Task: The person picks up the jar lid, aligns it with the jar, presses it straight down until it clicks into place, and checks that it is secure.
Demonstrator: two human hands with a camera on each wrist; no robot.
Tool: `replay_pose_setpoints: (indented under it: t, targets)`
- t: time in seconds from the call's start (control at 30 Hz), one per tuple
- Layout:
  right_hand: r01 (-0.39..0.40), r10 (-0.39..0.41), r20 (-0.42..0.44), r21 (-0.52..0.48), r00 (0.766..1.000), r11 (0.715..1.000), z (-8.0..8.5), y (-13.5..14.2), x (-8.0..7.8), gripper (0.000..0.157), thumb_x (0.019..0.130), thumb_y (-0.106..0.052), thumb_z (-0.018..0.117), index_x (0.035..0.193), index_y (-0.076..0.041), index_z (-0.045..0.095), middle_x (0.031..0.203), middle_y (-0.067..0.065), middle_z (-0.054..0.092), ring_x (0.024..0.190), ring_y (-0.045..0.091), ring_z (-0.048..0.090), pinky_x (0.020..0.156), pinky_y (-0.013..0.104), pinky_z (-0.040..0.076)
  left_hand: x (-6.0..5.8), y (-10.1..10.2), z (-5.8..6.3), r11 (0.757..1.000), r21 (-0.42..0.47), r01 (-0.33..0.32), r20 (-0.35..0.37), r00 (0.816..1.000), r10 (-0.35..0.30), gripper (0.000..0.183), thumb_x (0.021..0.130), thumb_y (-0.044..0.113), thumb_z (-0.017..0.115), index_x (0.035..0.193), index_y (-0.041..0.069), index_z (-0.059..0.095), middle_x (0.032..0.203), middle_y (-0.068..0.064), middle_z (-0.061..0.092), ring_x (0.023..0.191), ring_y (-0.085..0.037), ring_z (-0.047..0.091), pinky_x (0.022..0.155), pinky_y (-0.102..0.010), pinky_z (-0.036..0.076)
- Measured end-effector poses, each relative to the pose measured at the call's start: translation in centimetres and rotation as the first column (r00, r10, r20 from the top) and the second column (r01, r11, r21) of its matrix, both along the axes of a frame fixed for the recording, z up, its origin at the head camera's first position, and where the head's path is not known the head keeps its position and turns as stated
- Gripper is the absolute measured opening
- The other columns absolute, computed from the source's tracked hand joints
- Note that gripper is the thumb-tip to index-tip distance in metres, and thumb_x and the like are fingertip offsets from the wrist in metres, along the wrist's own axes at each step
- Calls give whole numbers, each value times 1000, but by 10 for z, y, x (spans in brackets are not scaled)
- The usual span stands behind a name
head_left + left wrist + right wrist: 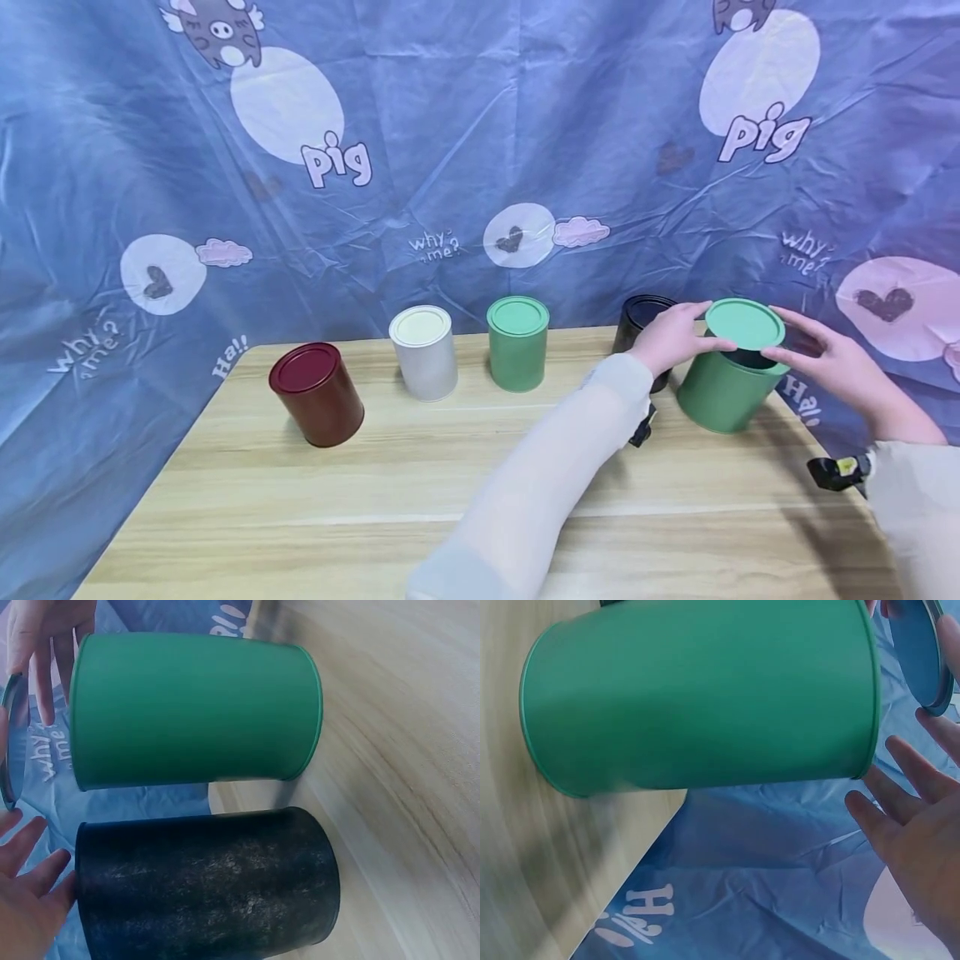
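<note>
A round green lid [745,323] is held level just over the open mouth of the larger green can [723,398], whose dark inside shows below it. My left hand [672,340] pinches the lid's left edge, and my right hand [840,375] pinches the opposite edge. In the right wrist view the lid [916,652] stands apart from the rim of the green can [705,697]. A black can [210,889] stands beside the green one, close under my left hand, partly hidden in the head view.
Along the back of the wooden table [337,517] stand a smaller green can [517,358] and a white can [427,367]. A dark red can [322,408] is farther left. Behind the table hangs a blue printed cloth [427,108].
</note>
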State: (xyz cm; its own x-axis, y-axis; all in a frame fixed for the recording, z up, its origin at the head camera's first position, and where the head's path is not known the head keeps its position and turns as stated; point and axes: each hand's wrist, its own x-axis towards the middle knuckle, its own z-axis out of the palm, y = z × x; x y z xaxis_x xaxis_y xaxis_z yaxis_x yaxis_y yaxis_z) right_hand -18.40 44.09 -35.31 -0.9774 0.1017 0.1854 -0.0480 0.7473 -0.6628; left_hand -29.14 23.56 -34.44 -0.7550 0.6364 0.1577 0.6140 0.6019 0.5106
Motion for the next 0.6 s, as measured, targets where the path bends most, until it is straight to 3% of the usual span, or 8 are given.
replay_pose_setpoints:
  t: [0.1, 0.2, 0.23, 0.6]
  targets:
    - [-31, 31, -19, -20, 999, 999, -5, 4, 0, 69, 94, -23, 64, 153, -32, 29, 105, -47, 43, 93, -32, 36, 91, 5, 35, 1, 3, -2, 1000, -10, -2, 4, 1000, 2, 74, 84, 59, 65, 148, 35, 37, 146, 21, 44, 132, 8, 39, 104, -10, 35]
    - [-55, 54, -35, -38, 998, 998, -7, 6, -1, 69, 93, -19, 65, 152, -29, 31, 102, -48, 45, 93, -30, 41, 80, 3, 39, 3, 4, -3, 1000, -19, -6, 6, 1000, 6, 74, 84, 60, 65, 147, 35, 38, 146, 21, 44, 132, 7, 39, 104, -10, 35]
    - [-59, 58, -37, -38, 998, 998, -7, 7, -1, 69, 93, -18, 65, 152, -28, 31, 101, -47, 45, 92, -30, 42, 70, -1, 35, 3, 5, -3, 1000, -21, -6, 6, 1000, 7, 73, 84, 60, 65, 147, 35, 38, 146, 21, 44, 132, 7, 39, 104, -10, 35]
    - [-89, 88, -26, -44, 996, 995, -3, 10, -8, 67, 93, -17, 64, 152, -21, 33, 101, -45, 47, 92, -28, 44, 70, 1, 39, -1, 8, 0, 996, -89, -14, -28, 1000, 12, 74, 84, 62, 62, 148, 34, 37, 145, 20, 45, 132, 5, 41, 103, -11, 37]
